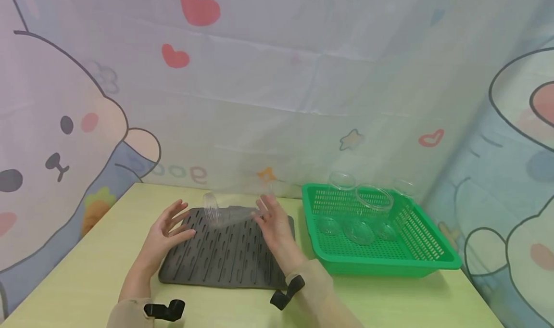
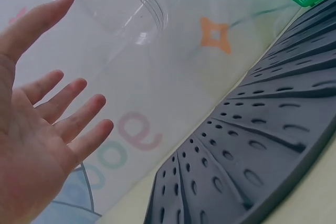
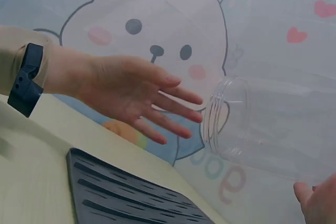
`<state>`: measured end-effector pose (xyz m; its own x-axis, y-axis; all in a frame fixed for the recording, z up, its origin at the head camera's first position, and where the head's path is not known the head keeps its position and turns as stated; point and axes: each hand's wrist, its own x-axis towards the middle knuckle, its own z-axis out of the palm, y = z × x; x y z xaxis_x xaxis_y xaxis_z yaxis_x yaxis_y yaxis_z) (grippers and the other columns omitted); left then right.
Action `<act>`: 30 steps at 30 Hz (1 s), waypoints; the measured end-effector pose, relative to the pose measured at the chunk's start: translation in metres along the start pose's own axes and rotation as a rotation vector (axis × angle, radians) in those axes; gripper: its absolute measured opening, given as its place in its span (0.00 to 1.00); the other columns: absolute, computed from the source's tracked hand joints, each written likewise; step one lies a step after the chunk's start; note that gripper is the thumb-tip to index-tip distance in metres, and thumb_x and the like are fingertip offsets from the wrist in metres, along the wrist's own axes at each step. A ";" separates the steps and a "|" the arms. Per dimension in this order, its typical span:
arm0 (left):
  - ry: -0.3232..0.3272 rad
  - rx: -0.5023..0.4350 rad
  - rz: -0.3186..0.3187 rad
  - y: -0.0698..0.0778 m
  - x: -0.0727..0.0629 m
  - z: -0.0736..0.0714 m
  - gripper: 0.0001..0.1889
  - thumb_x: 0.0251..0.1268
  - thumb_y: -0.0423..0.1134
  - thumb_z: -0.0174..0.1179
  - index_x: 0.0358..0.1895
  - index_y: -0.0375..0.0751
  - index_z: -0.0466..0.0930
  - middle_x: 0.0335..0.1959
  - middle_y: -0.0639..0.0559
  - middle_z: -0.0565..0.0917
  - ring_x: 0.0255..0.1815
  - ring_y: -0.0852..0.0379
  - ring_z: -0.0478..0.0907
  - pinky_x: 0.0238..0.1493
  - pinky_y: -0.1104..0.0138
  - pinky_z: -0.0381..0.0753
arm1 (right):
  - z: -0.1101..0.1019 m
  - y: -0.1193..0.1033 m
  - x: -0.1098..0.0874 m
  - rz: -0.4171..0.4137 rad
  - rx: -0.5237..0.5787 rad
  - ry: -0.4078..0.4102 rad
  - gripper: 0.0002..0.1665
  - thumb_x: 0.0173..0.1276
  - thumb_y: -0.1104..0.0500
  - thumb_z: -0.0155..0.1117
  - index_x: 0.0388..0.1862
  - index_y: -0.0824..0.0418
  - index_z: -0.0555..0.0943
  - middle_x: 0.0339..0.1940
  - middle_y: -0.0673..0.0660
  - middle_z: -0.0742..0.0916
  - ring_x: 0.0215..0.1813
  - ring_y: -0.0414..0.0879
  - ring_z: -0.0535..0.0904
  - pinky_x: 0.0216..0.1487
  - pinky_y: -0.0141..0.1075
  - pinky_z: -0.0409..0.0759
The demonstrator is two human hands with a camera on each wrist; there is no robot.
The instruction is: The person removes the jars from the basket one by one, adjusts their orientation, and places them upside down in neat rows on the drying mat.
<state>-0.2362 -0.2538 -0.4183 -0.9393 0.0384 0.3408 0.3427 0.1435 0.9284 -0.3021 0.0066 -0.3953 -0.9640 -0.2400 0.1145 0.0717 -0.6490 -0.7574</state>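
A clear jar (image 1: pixel 231 216) with a ridged, threaded mouth lies on its side in the air above the dark grey mat (image 1: pixel 220 270). My right hand (image 1: pixel 275 226) holds it by the far end from the mouth, fingers and thumb around it. Close to the ridged mouth, my left hand (image 1: pixel 163 234) has its fingers spread and nothing in them. The right wrist view shows a gap between the left fingertips (image 3: pixel 195 116) and the jar's rim. Only part of the right hand (image 3: pixel 320 203) enters that view, at the lower right corner.
To the right of the mat stands a green plastic basket (image 1: pixel 385 265) with slotted walls. Clear jars (image 1: pixel 374 198) stand upright inside, their rims above its edge. A printed cloth (image 1: pixel 277 87) hangs behind the pale yellow table (image 1: pixel 233 306).
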 end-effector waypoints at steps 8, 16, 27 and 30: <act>0.044 -0.033 -0.078 -0.018 -0.007 -0.010 0.42 0.67 0.32 0.61 0.79 0.40 0.45 0.77 0.38 0.54 0.61 0.80 0.66 0.56 0.84 0.73 | 0.013 -0.001 0.011 -0.097 -0.068 0.056 0.49 0.66 0.57 0.57 0.79 0.65 0.45 0.79 0.64 0.58 0.80 0.57 0.53 0.77 0.52 0.58; 0.092 -0.033 -0.190 -0.029 -0.008 -0.016 0.41 0.69 0.38 0.60 0.79 0.40 0.46 0.76 0.41 0.54 0.62 0.77 0.64 0.54 0.86 0.69 | 0.036 -0.003 0.029 -0.145 -0.243 0.110 0.46 0.65 0.60 0.63 0.78 0.61 0.54 0.77 0.64 0.61 0.74 0.59 0.64 0.75 0.51 0.65; 0.093 0.083 -0.239 -0.044 -0.007 -0.018 0.42 0.66 0.33 0.62 0.77 0.31 0.47 0.77 0.33 0.53 0.75 0.37 0.56 0.74 0.52 0.62 | 0.056 0.018 0.051 -0.192 -0.523 0.088 0.53 0.58 0.58 0.74 0.78 0.60 0.55 0.77 0.60 0.64 0.80 0.57 0.52 0.77 0.52 0.60; 0.093 0.087 -0.240 -0.049 -0.007 -0.017 0.42 0.65 0.32 0.63 0.76 0.29 0.47 0.76 0.31 0.53 0.76 0.35 0.54 0.75 0.46 0.57 | 0.057 0.026 0.055 -0.185 -0.598 0.068 0.56 0.57 0.56 0.76 0.78 0.59 0.55 0.77 0.59 0.63 0.79 0.56 0.55 0.75 0.52 0.64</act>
<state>-0.2466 -0.2778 -0.4635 -0.9869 -0.0971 0.1285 0.1044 0.2220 0.9694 -0.3382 -0.0645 -0.3725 -0.9622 -0.1031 0.2519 -0.2346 -0.1551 -0.9596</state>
